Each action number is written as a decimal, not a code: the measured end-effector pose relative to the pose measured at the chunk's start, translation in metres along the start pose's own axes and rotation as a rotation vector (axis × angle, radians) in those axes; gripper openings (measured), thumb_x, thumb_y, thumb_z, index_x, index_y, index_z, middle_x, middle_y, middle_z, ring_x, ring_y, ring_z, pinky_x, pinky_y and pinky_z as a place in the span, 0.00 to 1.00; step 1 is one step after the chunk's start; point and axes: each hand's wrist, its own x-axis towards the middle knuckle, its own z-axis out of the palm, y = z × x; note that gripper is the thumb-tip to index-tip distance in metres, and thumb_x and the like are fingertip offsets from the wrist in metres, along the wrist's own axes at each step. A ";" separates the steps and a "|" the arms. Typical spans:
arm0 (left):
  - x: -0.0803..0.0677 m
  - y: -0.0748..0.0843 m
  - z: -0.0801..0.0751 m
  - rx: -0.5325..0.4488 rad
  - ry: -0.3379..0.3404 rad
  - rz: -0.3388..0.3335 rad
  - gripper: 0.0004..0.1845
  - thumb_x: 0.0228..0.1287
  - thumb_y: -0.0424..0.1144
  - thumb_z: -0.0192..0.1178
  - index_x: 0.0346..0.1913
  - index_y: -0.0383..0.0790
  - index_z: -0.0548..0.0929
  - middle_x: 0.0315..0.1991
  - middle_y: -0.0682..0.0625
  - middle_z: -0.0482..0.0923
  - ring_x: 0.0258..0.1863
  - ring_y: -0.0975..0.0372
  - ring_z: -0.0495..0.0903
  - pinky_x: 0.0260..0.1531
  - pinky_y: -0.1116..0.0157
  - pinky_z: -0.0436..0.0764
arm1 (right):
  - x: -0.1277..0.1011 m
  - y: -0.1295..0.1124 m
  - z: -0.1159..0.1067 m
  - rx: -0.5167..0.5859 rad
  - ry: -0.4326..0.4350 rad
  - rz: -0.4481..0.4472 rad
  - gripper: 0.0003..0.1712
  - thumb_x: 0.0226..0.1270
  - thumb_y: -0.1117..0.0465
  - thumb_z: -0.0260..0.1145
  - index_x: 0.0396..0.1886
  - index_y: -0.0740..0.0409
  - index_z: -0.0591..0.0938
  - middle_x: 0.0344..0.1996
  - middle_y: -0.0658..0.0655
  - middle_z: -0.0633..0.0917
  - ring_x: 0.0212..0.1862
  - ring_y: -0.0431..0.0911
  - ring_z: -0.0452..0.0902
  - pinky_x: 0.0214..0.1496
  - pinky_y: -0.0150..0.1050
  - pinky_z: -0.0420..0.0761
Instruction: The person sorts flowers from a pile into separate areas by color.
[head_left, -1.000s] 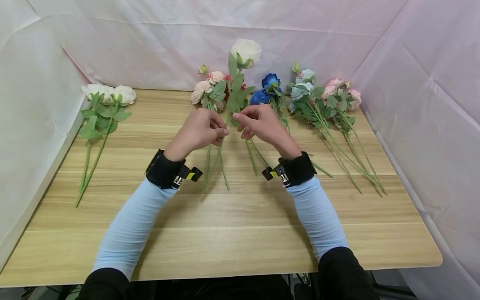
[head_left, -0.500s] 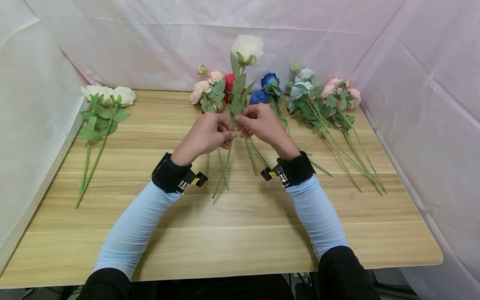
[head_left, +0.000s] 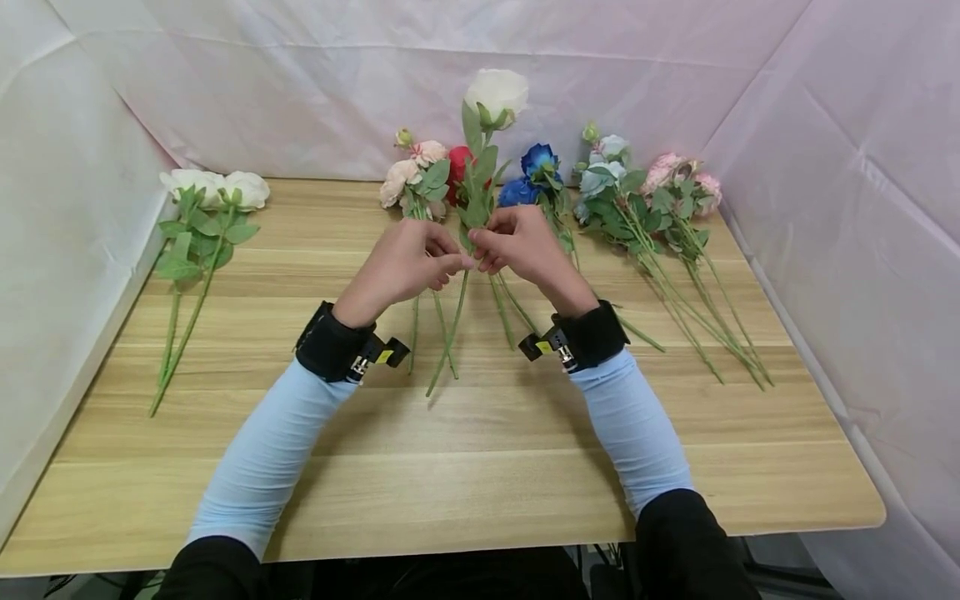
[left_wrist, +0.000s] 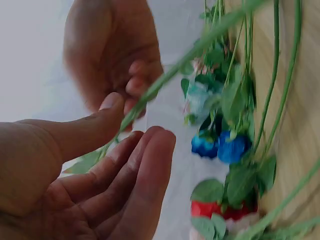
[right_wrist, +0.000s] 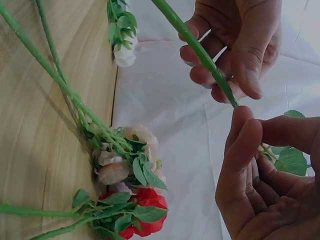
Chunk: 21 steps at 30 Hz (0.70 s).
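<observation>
two hands meet on one white flower (head_left: 495,92), lifted upright over the middle of the table (head_left: 480,467). your left hand (head_left: 401,267) pinches its green stem between thumb and fingers; your right hand (head_left: 525,246) pinches the same stem just beside it. pink flowers (head_left: 408,179), a red flower (head_left: 459,158) and blue flowers (head_left: 532,171) lie beyond.

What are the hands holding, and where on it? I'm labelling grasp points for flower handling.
Both hands, left and right, pinch the white flower by its green stem, just below the leaves, with the bloom upright.
</observation>
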 end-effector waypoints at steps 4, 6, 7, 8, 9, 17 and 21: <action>0.001 -0.011 -0.014 0.075 0.086 -0.005 0.15 0.73 0.52 0.64 0.40 0.43 0.91 0.34 0.44 0.89 0.28 0.57 0.86 0.30 0.63 0.81 | 0.005 0.000 0.001 -0.044 0.012 0.030 0.11 0.76 0.61 0.65 0.39 0.67 0.85 0.27 0.60 0.86 0.31 0.56 0.87 0.35 0.42 0.89; 0.002 -0.018 -0.022 0.112 0.119 -0.023 0.17 0.74 0.54 0.63 0.39 0.43 0.90 0.34 0.43 0.90 0.29 0.57 0.86 0.29 0.62 0.78 | 0.008 0.000 0.002 -0.062 0.010 0.052 0.11 0.76 0.61 0.65 0.39 0.67 0.85 0.26 0.58 0.86 0.30 0.55 0.87 0.35 0.41 0.89; 0.003 -0.021 -0.025 0.126 0.133 -0.039 0.18 0.74 0.54 0.62 0.39 0.43 0.90 0.34 0.43 0.90 0.30 0.56 0.86 0.30 0.62 0.77 | 0.010 0.000 0.003 -0.071 0.004 0.062 0.11 0.76 0.61 0.65 0.40 0.67 0.85 0.26 0.58 0.86 0.29 0.52 0.87 0.35 0.40 0.89; 0.002 -0.023 -0.029 0.133 0.143 -0.055 0.19 0.74 0.55 0.61 0.39 0.43 0.90 0.34 0.43 0.90 0.30 0.55 0.85 0.30 0.61 0.76 | 0.012 0.000 0.004 -0.080 -0.001 0.064 0.11 0.76 0.61 0.65 0.40 0.67 0.86 0.26 0.57 0.86 0.28 0.50 0.87 0.35 0.40 0.89; 0.002 -0.025 -0.032 0.135 0.151 -0.072 0.20 0.75 0.56 0.61 0.40 0.43 0.90 0.35 0.43 0.90 0.31 0.55 0.86 0.31 0.61 0.77 | 0.015 0.000 0.005 -0.092 -0.010 0.066 0.11 0.77 0.61 0.65 0.40 0.66 0.86 0.26 0.57 0.86 0.29 0.52 0.87 0.35 0.40 0.89; -0.006 -0.028 -0.053 0.086 0.198 -0.160 0.25 0.74 0.62 0.58 0.45 0.43 0.88 0.41 0.45 0.88 0.36 0.56 0.87 0.35 0.60 0.80 | 0.054 -0.013 0.028 -0.168 -0.117 0.099 0.14 0.77 0.61 0.63 0.31 0.64 0.86 0.35 0.64 0.89 0.37 0.55 0.89 0.43 0.43 0.90; -0.009 -0.029 -0.062 0.051 0.229 -0.181 0.27 0.73 0.63 0.58 0.51 0.42 0.89 0.40 0.47 0.87 0.34 0.61 0.86 0.35 0.62 0.81 | 0.075 -0.021 0.044 -0.161 -0.169 0.090 0.23 0.77 0.62 0.62 0.17 0.60 0.75 0.29 0.63 0.88 0.34 0.53 0.88 0.44 0.43 0.90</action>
